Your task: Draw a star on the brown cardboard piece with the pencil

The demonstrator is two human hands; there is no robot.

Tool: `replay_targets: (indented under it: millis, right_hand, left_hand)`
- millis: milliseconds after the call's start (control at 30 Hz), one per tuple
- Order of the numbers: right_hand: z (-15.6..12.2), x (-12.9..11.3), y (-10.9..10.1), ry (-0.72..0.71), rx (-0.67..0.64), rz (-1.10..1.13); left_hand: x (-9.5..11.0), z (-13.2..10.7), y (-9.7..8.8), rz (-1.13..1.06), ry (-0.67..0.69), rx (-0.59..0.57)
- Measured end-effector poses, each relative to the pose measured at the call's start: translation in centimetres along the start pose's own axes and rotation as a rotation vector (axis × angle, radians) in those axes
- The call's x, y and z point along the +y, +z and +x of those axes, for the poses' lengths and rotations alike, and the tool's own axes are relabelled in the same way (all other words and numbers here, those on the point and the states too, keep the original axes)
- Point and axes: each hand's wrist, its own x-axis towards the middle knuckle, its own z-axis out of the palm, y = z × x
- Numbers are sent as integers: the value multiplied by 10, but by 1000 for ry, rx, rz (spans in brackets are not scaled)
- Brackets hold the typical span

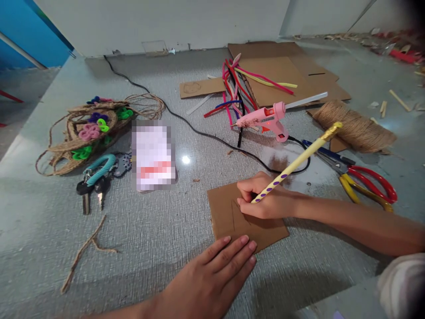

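Two of our hands are on one small square piece of brown cardboard (223,208), which lies flat on the grey textured table (159,230) right in front of us. Our right hand (262,201) is closed around a yellow pencil with purple dots and a gold cap (299,161), its tip pressed to the cardboard, where thin drawn lines show. Our left hand (215,274) lies open and flat, fingers together, with the fingertips (244,243) resting on the near edge of the cardboard.

Just beyond the pencil we see a pink hot glue gun (268,119) propped on its stand, its black cord (199,130) running away across the table towards the wall. Behind it lies a loose bundle of coloured pipe cleaners (235,88), partly on large sheets of brown cardboard (288,71). To the right sit a roll of tan jute twine (355,126) and scissors with red and yellow handles (368,184). Far left are a woven jute piece with pipe-cleaner flowers (89,128), keys on a teal coiled strap (96,177), and a loose strand of twine (83,252).
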Motion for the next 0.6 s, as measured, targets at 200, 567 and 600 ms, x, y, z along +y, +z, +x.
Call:
replay_targets:
  millis: [200,567,600]
  right_hand:
    - [0,1,0,11,20,-22]
    - [2,-6,-6,77,235,329]
    - [2,-7,-7,60,219,292]
  left_hand:
    - [1,-1,2,-32,-3,-18]
    - [0,-1,3,68,13,4]
    - [0,-1,3,78,14,9]
